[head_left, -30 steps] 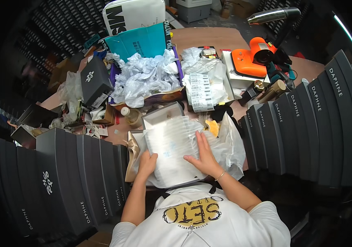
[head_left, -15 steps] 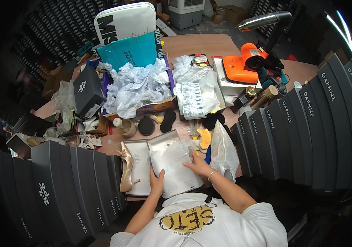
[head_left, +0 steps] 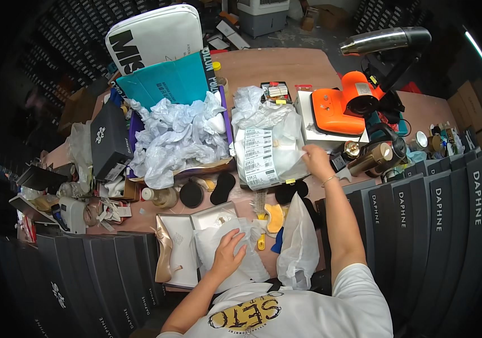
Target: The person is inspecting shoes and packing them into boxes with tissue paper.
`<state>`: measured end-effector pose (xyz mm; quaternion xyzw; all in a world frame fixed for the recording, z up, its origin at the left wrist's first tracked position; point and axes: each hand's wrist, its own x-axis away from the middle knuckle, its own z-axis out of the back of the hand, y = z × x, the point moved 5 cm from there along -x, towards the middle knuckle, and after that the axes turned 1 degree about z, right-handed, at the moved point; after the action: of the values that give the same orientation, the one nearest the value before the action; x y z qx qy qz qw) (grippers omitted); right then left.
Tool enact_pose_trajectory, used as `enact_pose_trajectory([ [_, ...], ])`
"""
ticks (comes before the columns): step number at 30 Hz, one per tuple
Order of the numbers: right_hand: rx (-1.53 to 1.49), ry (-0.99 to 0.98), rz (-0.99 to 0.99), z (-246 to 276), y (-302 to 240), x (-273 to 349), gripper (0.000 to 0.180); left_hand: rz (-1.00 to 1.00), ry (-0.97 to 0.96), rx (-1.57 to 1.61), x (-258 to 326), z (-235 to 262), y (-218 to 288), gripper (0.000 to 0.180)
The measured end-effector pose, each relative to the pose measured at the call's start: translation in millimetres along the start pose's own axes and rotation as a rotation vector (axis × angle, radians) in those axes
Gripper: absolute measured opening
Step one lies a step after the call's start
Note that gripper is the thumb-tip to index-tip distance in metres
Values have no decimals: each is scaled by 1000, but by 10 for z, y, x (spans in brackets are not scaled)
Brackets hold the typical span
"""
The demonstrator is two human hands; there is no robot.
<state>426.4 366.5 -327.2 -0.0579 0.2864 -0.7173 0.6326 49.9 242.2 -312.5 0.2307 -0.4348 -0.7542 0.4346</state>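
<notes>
My left hand (head_left: 228,254) lies with fingers spread on white tissue paper (head_left: 250,231), which covers part of an open shoebox (head_left: 183,280). A beige high-heeled shoe (head_left: 164,250) rests on its side along the box's left edge. Farther off on the right, my right hand (head_left: 317,162) has its fingers closed at the edge of a thin translucent sheet (head_left: 290,163). That sheet lies with crumpled paper and a sheet of printed labels (head_left: 258,155) in an open box (head_left: 241,181). The fingertips are partly hidden by the paper.
Grey shoeboxes (head_left: 443,214) stand in rows on both sides. Behind are a purple-edged box of crumpled paper (head_left: 176,135) and an orange machine (head_left: 337,112). Nearby lie a bottle (head_left: 162,197), a round black pad (head_left: 191,194), a yellow sponge (head_left: 274,218) and a plastic bag (head_left: 297,248).
My right hand has left the tissue paper over the shoebox and reached forward and right to the box with the labels. My left hand has shifted onto the paper. The view has moved.
</notes>
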Motion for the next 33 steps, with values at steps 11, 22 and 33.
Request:
enact_pose_trajectory([
  [11,-1503,91,-402,915,-856,28,28,-249,188,-15,-1467,150,947,102],
  [22,-2351,-525,-762,189,-1576,1014,49,442,-389,1116,-1187,-157,215,83],
  [33,-775,-410,-158,-164,-1565,999,28,609,-210,939,-238,-355,266,62],
])
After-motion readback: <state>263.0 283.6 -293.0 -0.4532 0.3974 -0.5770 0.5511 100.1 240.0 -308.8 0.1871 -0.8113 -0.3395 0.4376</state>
